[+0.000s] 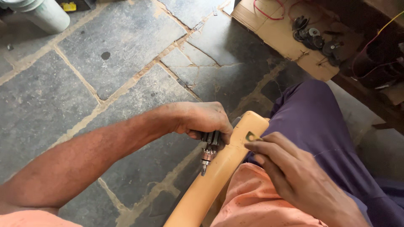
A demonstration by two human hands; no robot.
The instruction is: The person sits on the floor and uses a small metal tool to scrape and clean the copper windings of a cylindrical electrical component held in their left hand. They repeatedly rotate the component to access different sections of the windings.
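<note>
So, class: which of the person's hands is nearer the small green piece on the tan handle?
Right. The right hand touches the green piece with its fingertips; the left hand grips a metal part beside it.

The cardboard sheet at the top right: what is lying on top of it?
On the cardboard sheet lie several dark round metal parts and a loop of red wire. Its far right part runs into shadow, so anything there cannot be seen.

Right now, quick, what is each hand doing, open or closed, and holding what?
Left hand: closed around a dark metal motor part, its shaft pointing down.
Right hand: fingertips pressing a small dark piece against the tan wooden piece; not a full grip.
</note>
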